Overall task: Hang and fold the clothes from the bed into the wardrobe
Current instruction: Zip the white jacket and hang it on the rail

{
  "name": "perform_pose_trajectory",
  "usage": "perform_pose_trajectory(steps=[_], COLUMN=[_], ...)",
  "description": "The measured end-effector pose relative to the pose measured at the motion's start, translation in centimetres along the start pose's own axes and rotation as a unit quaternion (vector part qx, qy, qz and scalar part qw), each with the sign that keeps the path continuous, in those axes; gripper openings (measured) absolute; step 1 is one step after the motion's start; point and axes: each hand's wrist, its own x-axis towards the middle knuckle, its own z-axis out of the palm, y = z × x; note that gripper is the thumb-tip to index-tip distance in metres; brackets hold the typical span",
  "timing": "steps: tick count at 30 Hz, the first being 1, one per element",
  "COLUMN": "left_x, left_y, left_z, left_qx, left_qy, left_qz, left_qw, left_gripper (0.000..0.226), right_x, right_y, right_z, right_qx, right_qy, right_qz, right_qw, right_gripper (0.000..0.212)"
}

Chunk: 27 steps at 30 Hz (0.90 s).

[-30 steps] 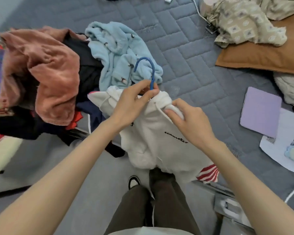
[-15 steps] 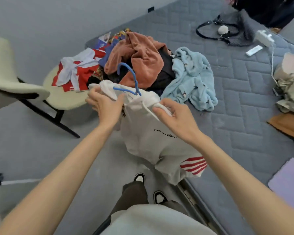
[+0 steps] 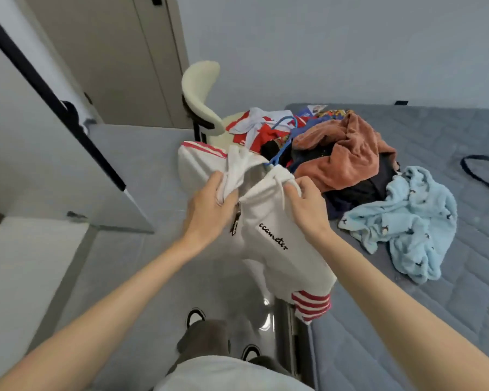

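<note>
A white hoodie (image 3: 277, 246) with black script lettering and red-striped cuffs hangs between my hands, above the floor beside the bed. My left hand (image 3: 209, 204) grips its collar and hood on the left. My right hand (image 3: 305, 204) pinches the collar on the right. A blue hanger (image 3: 281, 145) sticks out of the neck, its hook pointing away from me. On the grey quilted bed (image 3: 424, 320) lie a rust-coloured fleece (image 3: 342, 156) on dark clothes and a light blue fleece garment (image 3: 407, 221).
A cream chair (image 3: 201, 91) stands past the hoodie with red and white clothes (image 3: 254, 128) on its seat. A white panel with a black bar (image 3: 54, 97) leans at the left, beige doors (image 3: 119, 52) behind it. A black strap (image 3: 480, 170) lies at the bed's right.
My view has swung left and up, from the bed toward the chair and doors. The hoodie has come up with both hands, and my left hand has moved from the hanger's hook to the collar.
</note>
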Motion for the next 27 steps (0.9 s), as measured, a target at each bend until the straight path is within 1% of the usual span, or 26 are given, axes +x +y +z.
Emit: perform_pose_trajectory(steps=[1, 3, 4, 5, 6, 8, 9, 10, 12, 13, 14, 15, 16, 18, 19, 21, 22, 24, 27], left_x=[-0.8, -1.7, -1.8, -1.7, -1.4, -0.5, 0.2, 0.9, 2.5, 3.2, 3.7, 4.0, 4.2, 3.9, 3.6, 3.0, 2.8, 2.7, 3.1], left_y=[-1.0, -2.8, -3.6, -4.3, -4.6, -4.4, -4.1, -3.9, -3.8, -4.0, -4.1, -4.3, -4.3, -4.7, -5.1, -6.3, -6.9, -7.8, -8.8], left_z=[-0.9, -2.6, -3.8, -5.0, -6.4, -9.5, -11.1, -12.8, -15.9, -17.2, -18.3, -19.2, -20.0, -21.2, -21.6, -22.1, -22.3, -23.2, -25.1], left_qx=[0.015, -0.004, -0.003, 0.022, 0.048, 0.076, 0.093, 0.125, 0.238, 0.305, 0.350, 0.362, 0.348, 0.317, 0.328, 0.351, 0.342, 0.307, 0.301], left_qy=[-0.013, -0.064, -0.077, -0.059, -0.017, 0.083, 0.115, 0.122, 0.092, 0.061, 0.025, -0.006, -0.039, -0.059, -0.048, -0.032, -0.031, -0.055, -0.128], left_qz=[-0.016, -0.118, -0.167, -0.182, -0.171, -0.103, -0.065, -0.033, 0.006, 0.019, 0.028, 0.032, 0.025, -0.003, -0.003, 0.022, 0.025, 0.010, -0.043], left_qw=[1.000, 0.991, 0.983, 0.981, 0.984, 0.988, 0.987, 0.984, 0.967, 0.950, 0.936, 0.932, 0.936, 0.947, 0.943, 0.936, 0.939, 0.950, 0.944], left_gripper=[0.015, 0.019, 0.029, 0.040, 0.050, 0.059, 0.061, 0.065, 0.073, 0.069, 0.054, 0.033, 0.018, 0.020, 0.022, 0.023, 0.025, 0.034, 0.047], right_x=[0.1, 0.3, 0.5, 0.7, 0.9, 1.2, 1.3, 1.3, 1.3, 1.2, 1.0, 0.8, 0.7, 0.6, 0.8, 1.2, 1.6, 2.6, 3.8], right_y=[-1.0, -3.3, -4.4, -5.4, -6.3, -8.3, -9.2, -10.1, -12.1, -13.2, -14.2, -15.1, -15.8, -16.9, -17.3, -17.8, -17.8, -17.9, -17.6], right_z=[0.8, 2.4, 3.2, 3.8, 4.4, 5.3, 5.7, 6.1, 7.2, 7.8, 8.5, 9.2, 9.9, 11.2, 11.6, 12.4, 12.8, 13.4, 14.3], right_qx=[0.009, 0.015, 0.016, 0.018, 0.018, 0.010, 0.004, -0.002, -0.013, -0.024, -0.036, -0.049, -0.064, -0.106, -0.133, -0.190, -0.207, -0.219, -0.230], right_qy=[-0.001, -0.019, -0.029, -0.040, -0.051, -0.086, -0.109, -0.134, -0.182, -0.207, -0.233, -0.259, -0.281, -0.301, -0.299, -0.281, -0.272, -0.252, -0.200], right_qz=[-0.027, -0.079, -0.100, -0.121, -0.145, -0.212, -0.246, -0.274, -0.313, -0.328, -0.344, -0.358, -0.369, -0.379, -0.387, -0.425, -0.442, -0.444, -0.434], right_qw=[1.000, 0.997, 0.994, 0.992, 0.988, 0.973, 0.963, 0.952, 0.932, 0.921, 0.909, 0.896, 0.884, 0.869, 0.862, 0.839, 0.829, 0.832, 0.848], right_gripper=[0.017, 0.012, 0.012, 0.013, 0.015, 0.016, 0.014, 0.013, 0.016, 0.017, 0.018, 0.019, 0.019, 0.022, 0.023, 0.028, 0.029, 0.031, 0.036])
